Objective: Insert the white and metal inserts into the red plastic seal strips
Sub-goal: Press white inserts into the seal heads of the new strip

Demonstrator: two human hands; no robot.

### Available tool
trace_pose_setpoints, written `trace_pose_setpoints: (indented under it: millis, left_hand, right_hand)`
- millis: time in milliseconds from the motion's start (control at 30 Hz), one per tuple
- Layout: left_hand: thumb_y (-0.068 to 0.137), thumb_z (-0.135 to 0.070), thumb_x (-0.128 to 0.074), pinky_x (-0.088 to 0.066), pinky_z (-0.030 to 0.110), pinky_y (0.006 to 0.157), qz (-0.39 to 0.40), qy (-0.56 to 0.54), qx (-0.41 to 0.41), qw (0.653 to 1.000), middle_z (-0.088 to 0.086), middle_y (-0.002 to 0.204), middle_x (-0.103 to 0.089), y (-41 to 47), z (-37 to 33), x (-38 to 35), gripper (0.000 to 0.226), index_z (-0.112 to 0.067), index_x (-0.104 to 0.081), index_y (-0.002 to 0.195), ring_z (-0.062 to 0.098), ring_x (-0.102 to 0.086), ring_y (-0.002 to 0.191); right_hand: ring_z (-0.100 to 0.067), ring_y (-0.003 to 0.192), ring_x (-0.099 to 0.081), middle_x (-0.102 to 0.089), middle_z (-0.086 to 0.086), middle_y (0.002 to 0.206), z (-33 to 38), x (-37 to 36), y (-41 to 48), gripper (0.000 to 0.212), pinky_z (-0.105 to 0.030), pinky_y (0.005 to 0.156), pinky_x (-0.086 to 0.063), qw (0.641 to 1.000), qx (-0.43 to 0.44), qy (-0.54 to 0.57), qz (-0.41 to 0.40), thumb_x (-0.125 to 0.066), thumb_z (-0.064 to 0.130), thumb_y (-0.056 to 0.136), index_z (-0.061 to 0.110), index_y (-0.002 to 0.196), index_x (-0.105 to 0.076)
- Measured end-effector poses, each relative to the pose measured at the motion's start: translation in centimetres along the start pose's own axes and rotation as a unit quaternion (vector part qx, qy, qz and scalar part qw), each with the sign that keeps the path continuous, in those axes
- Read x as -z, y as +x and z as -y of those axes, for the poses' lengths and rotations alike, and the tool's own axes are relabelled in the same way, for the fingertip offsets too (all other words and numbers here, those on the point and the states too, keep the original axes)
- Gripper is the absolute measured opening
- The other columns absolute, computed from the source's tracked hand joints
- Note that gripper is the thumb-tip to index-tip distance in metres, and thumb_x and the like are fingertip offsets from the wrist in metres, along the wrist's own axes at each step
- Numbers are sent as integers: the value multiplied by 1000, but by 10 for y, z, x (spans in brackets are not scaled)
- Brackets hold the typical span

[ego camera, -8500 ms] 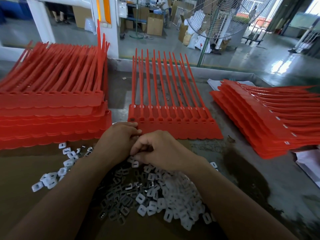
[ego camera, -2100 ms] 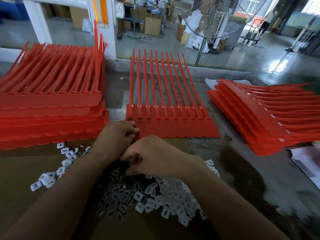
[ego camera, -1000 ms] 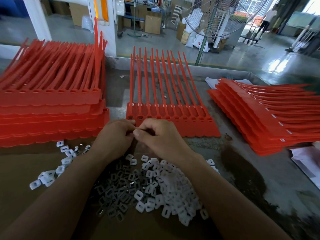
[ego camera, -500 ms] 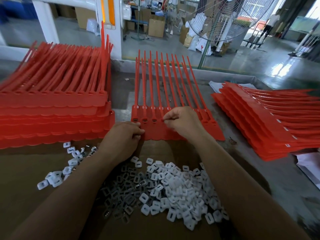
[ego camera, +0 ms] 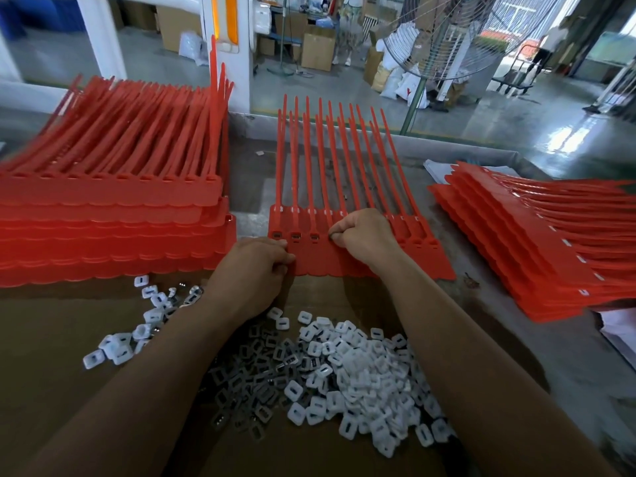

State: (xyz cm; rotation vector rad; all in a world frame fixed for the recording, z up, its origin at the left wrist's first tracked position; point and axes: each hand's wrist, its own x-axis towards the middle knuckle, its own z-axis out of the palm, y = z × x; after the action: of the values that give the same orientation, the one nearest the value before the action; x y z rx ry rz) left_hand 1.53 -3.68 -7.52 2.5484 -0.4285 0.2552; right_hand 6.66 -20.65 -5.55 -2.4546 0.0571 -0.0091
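A big stack of red strips (ego camera: 110, 215) sits on the left. The left hand (ego camera: 254, 266) curls at the near edge of the middle red seal strips (ego camera: 423, 259); I cannot tell what it holds. The right hand (ego camera: 364, 235) pinches a small insert (ego camera: 332, 237) at their fourth slot. A pile of loose inserts (ego camera: 361, 370) lies below.

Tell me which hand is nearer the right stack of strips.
Right. The right hand pinches an insert at the middle sheet, left of the stack; the left hand grips that sheet's near-left corner, farther off.
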Motion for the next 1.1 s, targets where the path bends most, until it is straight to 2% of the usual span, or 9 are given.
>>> trace_pose_setpoints:
  millis: [167, 300, 500, 633, 700, 800, 900, 967, 1100]
  left_hand:
    - [89, -10, -49, -19, 19, 103, -3, 6, -4, 1000, -1, 134, -50, -1, 1, -1, 30, -15, -62, 116, 13, -39, 126]
    - [89, -10, -50, -18, 15, 100, -8, 6, -6, 1000, -1, 133, -50, -1, 1, -1, 29, -14, -62, 115, 13, -40, 125]
    - [88, -8, -51, -13, 5, 89, -15, 10, -12, 1000, 0, 132, -51, -1, 2, -1, 29, -14, -63, 114, 14, -42, 123]
    - [88, -8, -51, -18, 13, 97, -12, 7, -9, 1000, 1, 132, -52, -1, 1, -1, 29, -14, -63, 113, 14, -42, 123]
    - [88, -8, -51, -18, 13, 97, -12, 8, -8, 1000, 1, 132, -52, 0, 1, -1, 29, -14, -63, 113, 15, -42, 123]
    - [88, -9, -51, -19, 15, 99, -10, 8, -6, 1000, 0, 133, -51, 0, 1, -1, 29, -14, -63, 114, 15, -41, 124]
    - [88, -10, -50, -18, 15, 100, -7, 12, -8, 1000, 0, 133, -50, 1, 0, 0, 30, -15, -62, 115, 15, -40, 125]
    - [89, -10, -50, -17, 13, 98, -7, 13, -12, 1000, 0, 134, -50, 1, 0, 0, 30, -14, -62, 116, 14, -41, 125]
    - [89, -9, -50, -17, 13, 97, -6, 11, -11, 1000, 0, 134, -50, 0, 0, 1, 29, -14, -62, 115, 13, -40, 124]
  right_hand:
    - [-12, 101, -59, -70, 0, 103, 0, 1, 2, 18, -20, 83, -42, 1000, 10, -19, 9, -60, 6, 84, 14, 92, -74]
    - [-6, 90, -56, -71, -1, 100, 0, 5, 1, 16, -17, 80, -40, 1000, 2, 26, 0, -66, 3, 79, 13, 89, -74]
    - [0, 80, -48, -70, 0, 103, 3, 5, 4, 20, -5, 61, -33, 999, -16, 52, -5, -71, 2, 72, 13, 88, -74]
    - [1, 72, -51, -70, 0, 101, 2, 4, 8, 19, -7, 55, -32, 997, -32, 63, -17, -72, 4, 70, 15, 85, -74]
    - [3, 70, -48, -69, 1, 103, 1, 4, 9, 20, -9, 60, -34, 998, -29, 51, -12, -72, 5, 70, 15, 87, -74]
    - [-7, 92, -56, -69, 0, 106, 1, 6, 7, 21, -16, 75, -38, 999, -25, 47, -7, -72, 5, 72, 14, 91, -74]
    - [-14, 109, -56, -66, -3, 113, 2, 6, 3, 21, -22, 88, -39, 999, -17, 27, 2, -69, 6, 77, 13, 97, -72]
    - [-16, 112, -54, -64, -3, 116, 1, 7, -1, 21, -25, 92, -40, 999, -13, 38, 9, -67, 8, 80, 14, 100, -71]
    - [-11, 106, -55, -63, -3, 116, 0, 15, -18, 27, -22, 92, -40, 997, 30, 63, 19, -65, 11, 83, 12, 109, -67]
